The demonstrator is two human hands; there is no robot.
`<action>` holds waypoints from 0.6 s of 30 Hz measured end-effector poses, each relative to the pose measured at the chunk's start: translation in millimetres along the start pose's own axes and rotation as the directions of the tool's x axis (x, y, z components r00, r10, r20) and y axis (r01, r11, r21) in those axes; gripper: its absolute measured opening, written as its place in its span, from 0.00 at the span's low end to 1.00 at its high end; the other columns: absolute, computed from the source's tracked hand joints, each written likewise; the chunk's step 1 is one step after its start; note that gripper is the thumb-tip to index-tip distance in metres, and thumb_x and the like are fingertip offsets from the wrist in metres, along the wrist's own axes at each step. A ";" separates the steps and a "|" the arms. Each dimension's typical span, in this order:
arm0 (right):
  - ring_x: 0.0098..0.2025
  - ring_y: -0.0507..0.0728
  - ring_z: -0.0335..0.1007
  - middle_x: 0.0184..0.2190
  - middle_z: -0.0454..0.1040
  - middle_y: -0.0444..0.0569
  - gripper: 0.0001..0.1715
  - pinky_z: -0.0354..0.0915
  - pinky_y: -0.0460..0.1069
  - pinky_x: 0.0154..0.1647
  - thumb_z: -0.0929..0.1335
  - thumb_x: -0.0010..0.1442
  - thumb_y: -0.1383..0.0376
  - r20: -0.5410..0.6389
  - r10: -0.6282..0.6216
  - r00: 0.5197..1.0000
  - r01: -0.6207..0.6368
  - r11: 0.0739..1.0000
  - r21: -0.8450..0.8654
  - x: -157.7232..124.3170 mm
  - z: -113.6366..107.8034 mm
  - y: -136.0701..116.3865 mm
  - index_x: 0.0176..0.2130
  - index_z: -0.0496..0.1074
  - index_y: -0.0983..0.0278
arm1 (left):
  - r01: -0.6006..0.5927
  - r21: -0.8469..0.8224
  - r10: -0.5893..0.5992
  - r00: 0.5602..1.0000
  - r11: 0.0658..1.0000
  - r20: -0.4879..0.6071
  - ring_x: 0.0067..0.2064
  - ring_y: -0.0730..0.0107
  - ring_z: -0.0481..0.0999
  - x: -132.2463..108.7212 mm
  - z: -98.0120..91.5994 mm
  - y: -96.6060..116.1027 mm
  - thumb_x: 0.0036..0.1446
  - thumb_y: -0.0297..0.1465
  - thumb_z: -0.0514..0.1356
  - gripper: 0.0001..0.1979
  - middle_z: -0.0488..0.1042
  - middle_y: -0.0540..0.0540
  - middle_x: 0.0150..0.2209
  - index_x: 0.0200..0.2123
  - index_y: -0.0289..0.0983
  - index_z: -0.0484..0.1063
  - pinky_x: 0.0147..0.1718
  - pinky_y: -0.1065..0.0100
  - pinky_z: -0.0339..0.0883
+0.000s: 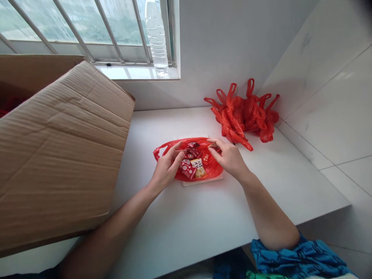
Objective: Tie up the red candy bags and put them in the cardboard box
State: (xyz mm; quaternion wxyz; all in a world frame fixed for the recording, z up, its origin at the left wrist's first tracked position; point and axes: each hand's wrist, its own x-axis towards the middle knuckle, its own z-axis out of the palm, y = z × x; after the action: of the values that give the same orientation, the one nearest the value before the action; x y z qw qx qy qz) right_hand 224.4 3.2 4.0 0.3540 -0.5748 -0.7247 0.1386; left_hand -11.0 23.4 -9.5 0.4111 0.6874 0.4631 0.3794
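Red plastic bag (214, 171) is gaping untied, snack packets (198, 167) in; left hand (166, 167) and right hand (231, 159) framing it half-curled, grip unclear.

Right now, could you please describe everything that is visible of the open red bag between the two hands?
The bag looks like thin, shiny red plastic, crumpled, with a loop handle at its left end. Its open mouth faces up, showing small wrapped packets inside, mostly red, one partly white. It rests on a pale flat piece upon the white table. The left hand and right hand flank it, fingers at its rim; whether they grip it is unclear.
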 end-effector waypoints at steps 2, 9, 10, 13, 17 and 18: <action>0.48 0.62 0.75 0.45 0.79 0.51 0.16 0.70 0.57 0.49 0.68 0.64 0.65 0.142 -0.049 0.989 0.068 0.989 -0.129 -1.4 3.2 4.0 0.52 0.72 0.61 | -0.056 0.004 0.056 0.998 0.998 -0.008 0.42 0.64 0.78 0.1 -0.7 -0.8 0.66 0.43 0.54 0.22 0.79 0.43 0.47 0.60 0.42 0.66 0.40 0.65 0.69; 0.49 0.65 0.74 0.46 0.79 0.54 0.13 0.70 0.59 0.48 0.67 0.63 0.68 0.219 -0.012 0.976 0.080 0.950 -0.303 -3.5 12.0 7.6 0.48 0.75 0.63 | -0.135 0.005 0.135 0.989 0.991 -0.068 0.28 0.73 0.71 1.4 -1.3 -3.3 0.64 0.40 0.58 0.16 0.80 0.43 0.45 0.51 0.38 0.72 0.30 0.69 0.65; 0.48 0.64 0.75 0.45 0.80 0.52 0.13 0.70 0.58 0.47 0.66 0.64 0.69 0.185 -0.007 0.983 0.059 0.959 -0.279 -2.8 9.3 6.9 0.47 0.75 0.62 | -0.138 0.005 0.138 0.988 0.990 -0.073 0.28 0.73 0.71 1.7 -1.3 -4.0 0.64 0.40 0.58 0.16 0.79 0.43 0.45 0.50 0.38 0.73 0.29 0.70 0.64; 0.46 0.62 0.76 0.45 0.80 0.50 0.13 0.70 0.56 0.46 0.65 0.66 0.67 0.062 -0.006 0.998 0.014 0.992 -0.125 -0.9 0.7 2.1 0.47 0.77 0.59 | -0.142 0.001 0.142 0.986 0.990 -0.086 0.27 0.73 0.70 2.0 -1.1 -4.6 0.64 0.40 0.58 0.15 0.80 0.43 0.43 0.49 0.38 0.73 0.28 0.70 0.64; 0.48 0.60 0.76 0.47 0.79 0.49 0.12 0.72 0.55 0.48 0.68 0.66 0.60 0.028 0.039 0.999 -0.046 0.935 0.352 -1.5 0.3 -10.0 0.47 0.78 0.58 | -0.131 0.006 0.131 0.989 0.991 -0.065 0.29 0.72 0.71 -0.5 -0.3 1.7 0.64 0.39 0.58 0.14 0.79 0.44 0.40 0.47 0.38 0.75 0.29 0.70 0.64; 0.47 0.59 0.76 0.47 0.78 0.49 0.13 0.73 0.54 0.48 0.70 0.65 0.58 0.076 0.054 0.996 -0.083 0.878 0.471 -2.2 2.3 -13.4 0.47 0.78 0.59 | -0.132 0.007 0.132 0.990 0.991 -0.040 0.29 0.72 0.71 -1.7 0.1 4.3 0.65 0.39 0.58 0.13 0.79 0.45 0.40 0.46 0.38 0.75 0.29 0.70 0.64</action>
State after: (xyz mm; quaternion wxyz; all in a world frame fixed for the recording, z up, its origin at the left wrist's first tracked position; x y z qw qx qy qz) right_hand 213.2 -2.4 9.7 0.4565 -0.4916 -0.6585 0.3410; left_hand -10.0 20.8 -5.8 0.3741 0.7097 0.4258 0.4184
